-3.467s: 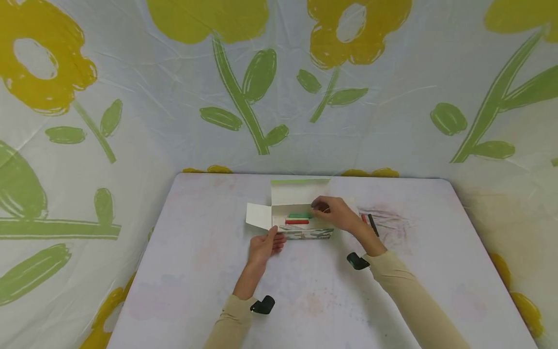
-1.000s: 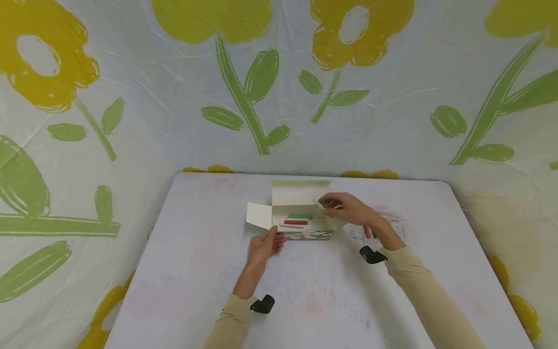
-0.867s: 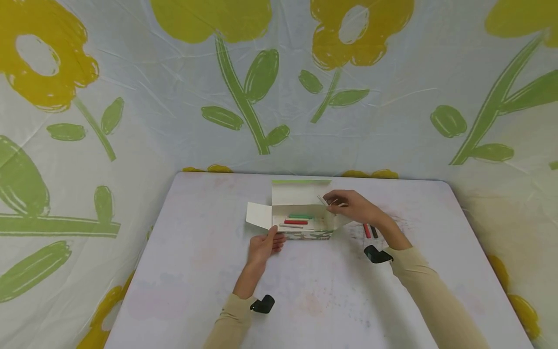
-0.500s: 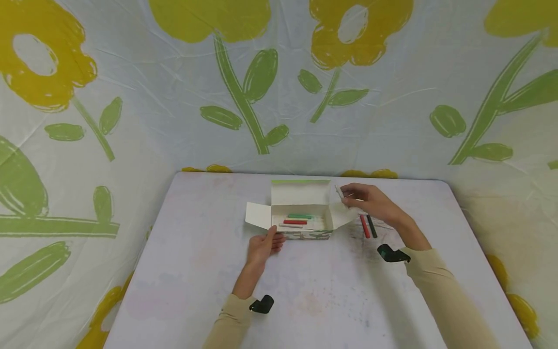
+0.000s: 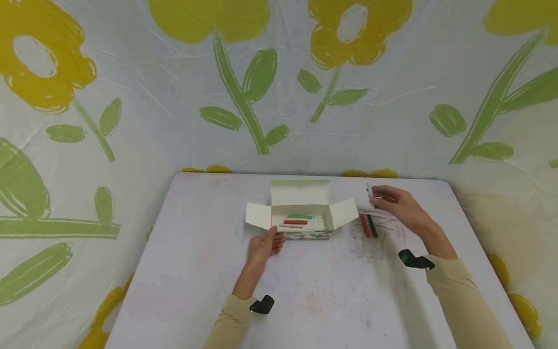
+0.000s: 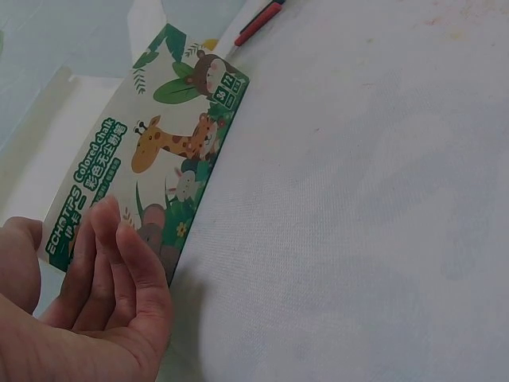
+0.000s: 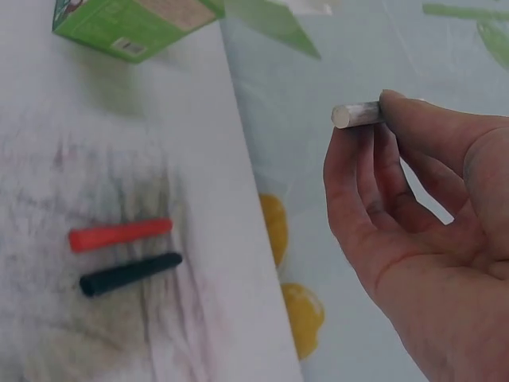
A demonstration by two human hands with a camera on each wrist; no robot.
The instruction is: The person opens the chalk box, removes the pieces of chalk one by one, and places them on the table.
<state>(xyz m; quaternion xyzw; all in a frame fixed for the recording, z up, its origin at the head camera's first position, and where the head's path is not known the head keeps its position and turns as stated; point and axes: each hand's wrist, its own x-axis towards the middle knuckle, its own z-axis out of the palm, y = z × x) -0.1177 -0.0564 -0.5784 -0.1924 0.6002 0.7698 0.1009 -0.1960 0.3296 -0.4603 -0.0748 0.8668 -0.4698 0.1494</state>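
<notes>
Moved rightward from its spot over the box a second ago, the right hand point(image 5: 401, 206) now hangs in the air beyond two sticks lying on the bench point(image 5: 305, 286). Its thumb and fingers pinch a white chalk point(image 7: 355, 114), one blunt end pointing out of the grip. Below it, well apart from the hand, a red chalk point(image 5: 365, 226) and a dark chalk point(image 7: 131, 274) lie side by side, near the box's right end, over a smudged patch. The left hand point(image 5: 263, 246) grips the front left corner of the chalk box point(image 6: 171, 151), thumb at the rim and fingers against the printed front. Its lid stands raised at the back, with both end flaps spread. Inside lie a green stick point(image 5: 300, 216), a red stick point(image 5: 295, 222) and a white stick point(image 5: 290, 226), roughly parallel.
</notes>
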